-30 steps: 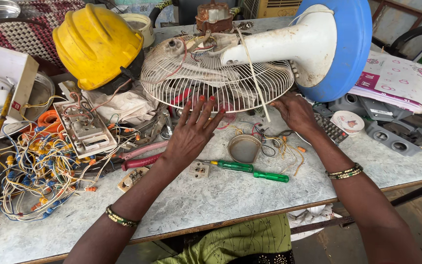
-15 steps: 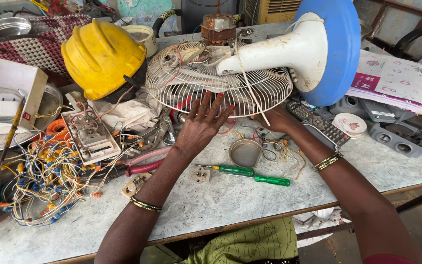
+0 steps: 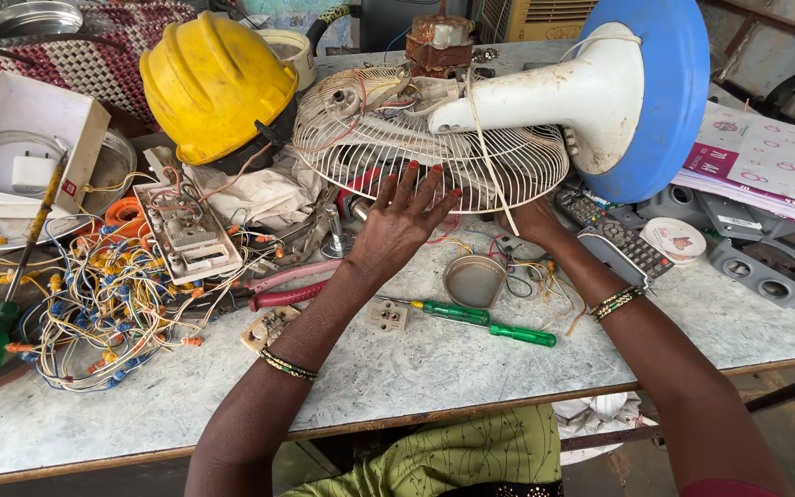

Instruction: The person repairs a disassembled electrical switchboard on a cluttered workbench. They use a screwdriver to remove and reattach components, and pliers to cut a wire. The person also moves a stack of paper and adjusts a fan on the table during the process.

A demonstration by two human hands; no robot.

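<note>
A white table fan lies on its side on the marble table (image 3: 416, 377), its wire guard (image 3: 434, 138) facing me and its blue round base (image 3: 664, 92) at the right. My left hand (image 3: 397, 225) rests flat with fingers spread against the near edge of the guard. My right hand (image 3: 531, 221) reaches under the guard's lower right rim, its fingers hidden beneath the wire. A green-handled screwdriver (image 3: 489, 322) lies on the table between my forearms, beside a small round metal cap (image 3: 474, 281).
A yellow hard hat (image 3: 213, 83) sits at the back left. A tangle of coloured wires (image 3: 94, 304) and a switch board (image 3: 186, 230) fill the left side, with red pliers (image 3: 287, 285) nearby. A remote control (image 3: 614, 235), grey parts and a printed paper pack (image 3: 756, 161) lie at the right.
Both hands have pushed forward to the fan guard; my right hand has slid under its rim. The camera has moved closer.
</note>
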